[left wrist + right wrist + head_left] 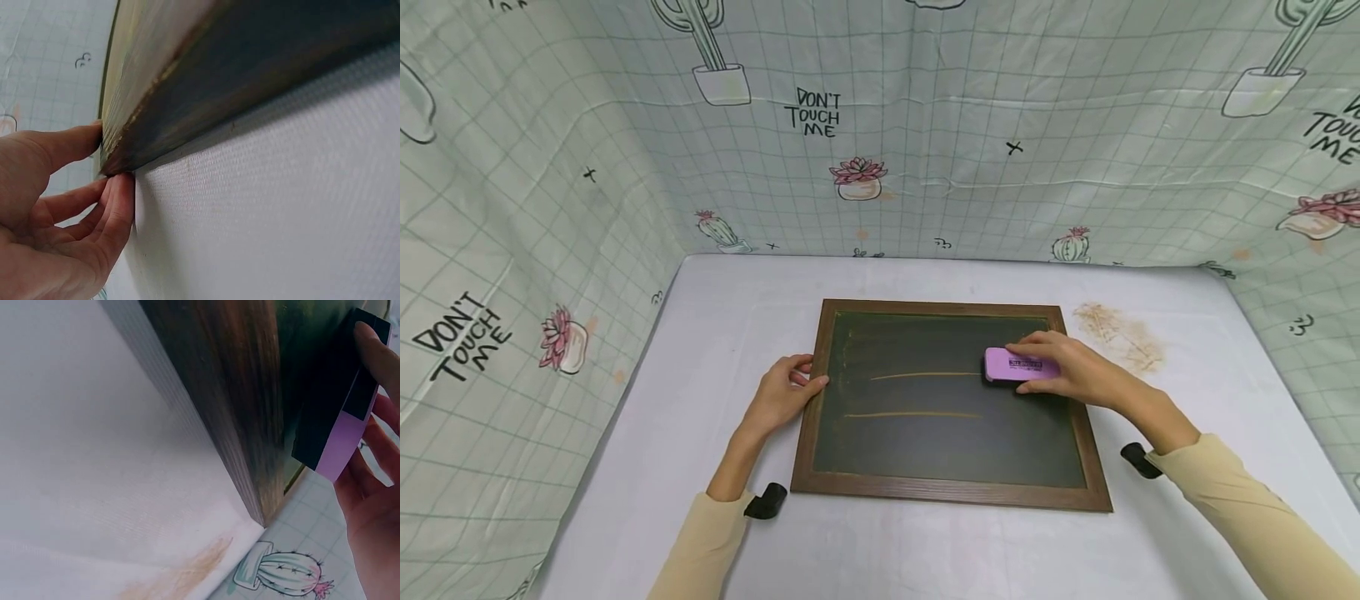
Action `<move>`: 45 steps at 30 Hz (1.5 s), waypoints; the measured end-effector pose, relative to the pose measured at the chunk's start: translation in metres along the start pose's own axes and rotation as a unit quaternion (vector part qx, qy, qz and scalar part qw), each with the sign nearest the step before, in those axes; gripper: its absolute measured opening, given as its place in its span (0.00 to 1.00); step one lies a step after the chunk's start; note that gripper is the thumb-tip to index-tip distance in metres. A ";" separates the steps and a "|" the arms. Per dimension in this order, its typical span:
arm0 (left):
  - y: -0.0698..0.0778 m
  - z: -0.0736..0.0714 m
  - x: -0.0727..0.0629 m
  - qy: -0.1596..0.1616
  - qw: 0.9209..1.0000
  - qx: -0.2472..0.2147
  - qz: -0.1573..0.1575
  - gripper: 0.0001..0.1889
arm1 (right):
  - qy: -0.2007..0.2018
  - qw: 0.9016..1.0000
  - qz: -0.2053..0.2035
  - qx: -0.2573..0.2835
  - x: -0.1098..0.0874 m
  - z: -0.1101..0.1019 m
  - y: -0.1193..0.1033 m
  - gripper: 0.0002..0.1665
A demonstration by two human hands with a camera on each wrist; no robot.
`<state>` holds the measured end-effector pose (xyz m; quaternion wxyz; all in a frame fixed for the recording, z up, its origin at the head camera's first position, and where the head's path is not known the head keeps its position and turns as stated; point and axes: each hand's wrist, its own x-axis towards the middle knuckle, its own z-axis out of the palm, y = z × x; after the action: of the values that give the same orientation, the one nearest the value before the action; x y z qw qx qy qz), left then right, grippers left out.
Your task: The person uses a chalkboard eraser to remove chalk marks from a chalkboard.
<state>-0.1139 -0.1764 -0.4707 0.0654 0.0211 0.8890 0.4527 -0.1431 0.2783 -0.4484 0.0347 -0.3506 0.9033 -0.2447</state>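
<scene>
A chalkboard (925, 450) with a brown wooden frame lies on the white surface. Two yellowish chalk lines run across it, the upper one reaching the eraser. My left hand (778, 396) pinches the frame's left edge; the left wrist view has the thumb (78, 142) on the frame's upper side and fingertips at its lower edge. Over the right part of the board, my right hand (1067, 367) grips a purple and black chalkboard eraser (1017, 364) between thumb and fingers. In the right wrist view the eraser (342, 440) shows its black felt side tilted toward the camera.
Brown chalk dust (1120, 333) is smeared on the white table cover (925, 546) beyond the board's right side. A grid-patterned curtain (940, 125) with cactus drawings rises behind and at both sides. A black device (766, 501) sits at the left wrist, another (1140, 460) at the right.
</scene>
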 end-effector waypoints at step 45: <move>-0.001 0.001 0.000 0.004 1.000 -0.004 -0.007 0.28 | 0.024 0.999 -0.027 -0.017 0.035 0.030 -0.028 0.35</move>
<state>-0.1137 -0.1760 -0.4720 0.0654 0.0129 0.8875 0.4559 -0.1457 0.2250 -0.4584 0.0005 -0.3692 0.8983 -0.2384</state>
